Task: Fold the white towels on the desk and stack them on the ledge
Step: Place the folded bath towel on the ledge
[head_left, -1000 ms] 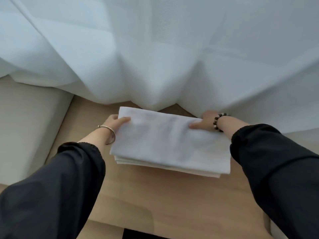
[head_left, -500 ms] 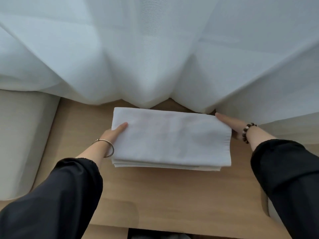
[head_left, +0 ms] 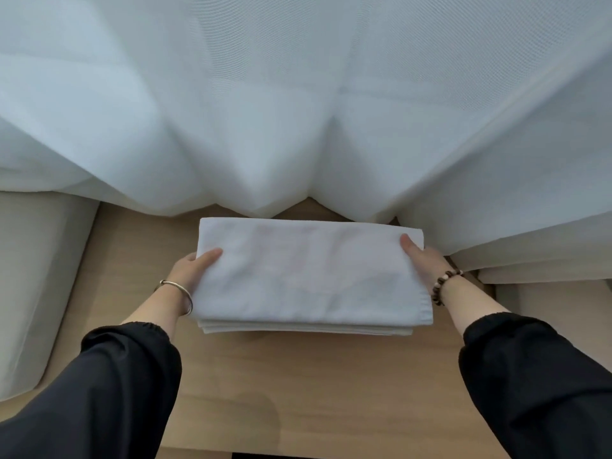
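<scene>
While you've got a hand on each end of it, the stack of towels (head_left: 308, 276) sits on the wooden ledge (head_left: 298, 392), pushed up near the far edge, right where the hem of the sheer white curtain (head_left: 298, 111) drapes down. The towels' back edge is just about touching that hem. The ledge is light wood. A cream cushion (head_left: 36, 276) butts up against its left side and another pale padded piece (head_left: 546, 293) is on the right.

Your left hand (head_left: 188, 268) grips the left end with the thumb laid on top. Your right hand (head_left: 425, 260) does the same on the right end. The rest of your fingers are tucked out of sight on both sides. There's a thin bangle (head_left: 180, 289) on the left wrist, a bead bracelet (head_left: 443, 283) on the right, and you're in dark sleeves (head_left: 99, 392).

The towels are plain white, folded into a long flat rectangle, with several layers showing along the near edge. The top one is smooth, with a stitched hem down the right side.
</scene>
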